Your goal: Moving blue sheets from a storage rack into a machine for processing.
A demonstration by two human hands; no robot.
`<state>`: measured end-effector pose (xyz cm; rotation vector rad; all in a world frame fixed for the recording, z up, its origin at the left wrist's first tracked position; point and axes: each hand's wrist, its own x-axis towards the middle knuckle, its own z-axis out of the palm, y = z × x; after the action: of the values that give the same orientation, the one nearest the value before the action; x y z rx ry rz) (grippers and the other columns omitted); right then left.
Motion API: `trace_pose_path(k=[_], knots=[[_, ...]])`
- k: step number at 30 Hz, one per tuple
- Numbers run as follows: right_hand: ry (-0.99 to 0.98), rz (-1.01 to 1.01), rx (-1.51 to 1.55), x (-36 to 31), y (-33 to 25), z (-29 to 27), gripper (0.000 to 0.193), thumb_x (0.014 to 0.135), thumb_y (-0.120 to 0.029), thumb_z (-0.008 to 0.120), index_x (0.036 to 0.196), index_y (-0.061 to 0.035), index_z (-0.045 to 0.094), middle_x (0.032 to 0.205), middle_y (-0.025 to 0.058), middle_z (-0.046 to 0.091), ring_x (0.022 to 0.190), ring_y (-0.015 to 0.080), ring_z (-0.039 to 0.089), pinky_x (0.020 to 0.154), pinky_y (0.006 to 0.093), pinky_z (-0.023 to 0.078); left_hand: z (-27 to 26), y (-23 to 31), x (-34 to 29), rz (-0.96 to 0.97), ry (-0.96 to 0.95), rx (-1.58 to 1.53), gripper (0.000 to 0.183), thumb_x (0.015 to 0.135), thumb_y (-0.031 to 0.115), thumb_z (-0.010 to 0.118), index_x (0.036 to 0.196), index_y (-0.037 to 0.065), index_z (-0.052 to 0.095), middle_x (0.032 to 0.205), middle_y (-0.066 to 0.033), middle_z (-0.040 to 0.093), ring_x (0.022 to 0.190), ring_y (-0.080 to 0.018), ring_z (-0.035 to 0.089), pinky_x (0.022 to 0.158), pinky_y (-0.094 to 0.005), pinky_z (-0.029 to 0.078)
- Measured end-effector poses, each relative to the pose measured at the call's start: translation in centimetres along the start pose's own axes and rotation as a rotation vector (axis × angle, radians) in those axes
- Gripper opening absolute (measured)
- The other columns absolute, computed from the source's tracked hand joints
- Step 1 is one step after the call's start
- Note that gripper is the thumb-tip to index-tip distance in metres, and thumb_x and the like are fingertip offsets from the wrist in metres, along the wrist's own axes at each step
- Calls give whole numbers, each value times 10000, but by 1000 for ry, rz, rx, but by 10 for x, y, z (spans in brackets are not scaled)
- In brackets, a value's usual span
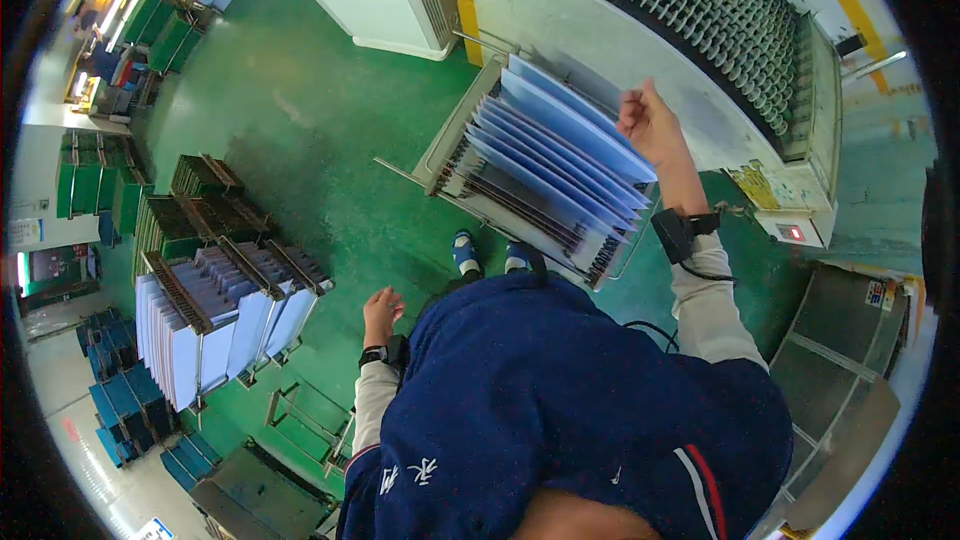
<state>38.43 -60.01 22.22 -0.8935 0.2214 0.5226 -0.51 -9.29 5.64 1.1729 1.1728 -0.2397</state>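
Note:
Past the far right corner of a metal rack, my right hand is raised with its fingers loosely bent and partly apart. Nothing shows in it. Several thin pale-blue panels stand on edge in that rack, in slots along its two sides. The hand is nearest to the farthest panel, and I cannot tell whether it touches it. My left hand hangs low at my left side, half curled and with nothing in it, well away from the rack.
Beyond the rack stands a machine with rows of rollers. At left, more racks hold pale panels. A low metal frame sits on the green floor. A grey metal cabinet is at right.

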Motion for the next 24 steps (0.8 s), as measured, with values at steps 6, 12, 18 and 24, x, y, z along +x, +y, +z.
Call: trace_pose_path(k=[6,12,18,24], knots=[[-25,-3,11,-9,9,39,626,957,-545,432,1145,34,576,1155,167,615,1027,252,606,910,387,493,-4,-12,-13,-10,48,-34,359,906,236,616,1172,2,560,920,-112,659,654,-186,629,525,-285,496],[103,-25,-564,20,47,21,428,958,-394,518,1096,-8,643,1023,109,682,975,202,633,866,313,480,-3,-28,-18,-48,61,-65,351,896,227,617,1165,7,565,908,-107,662,664,-188,636,535,-281,504],[17,-485,-1348,38,118,17,275,857,-242,643,1010,-15,673,1007,138,679,954,257,631,868,351,469,2,-45,-50,-4,129,-55,349,906,273,607,1150,24,602,935,-80,681,695,-156,639,600,-279,528],[-134,-658,-1744,30,154,40,492,866,-260,645,1296,-47,535,1375,189,467,1265,371,431,1067,453,331,-15,-73,-59,-72,246,-136,341,871,256,620,1139,46,616,888,-59,683,641,-139,612,540,-277,503]])
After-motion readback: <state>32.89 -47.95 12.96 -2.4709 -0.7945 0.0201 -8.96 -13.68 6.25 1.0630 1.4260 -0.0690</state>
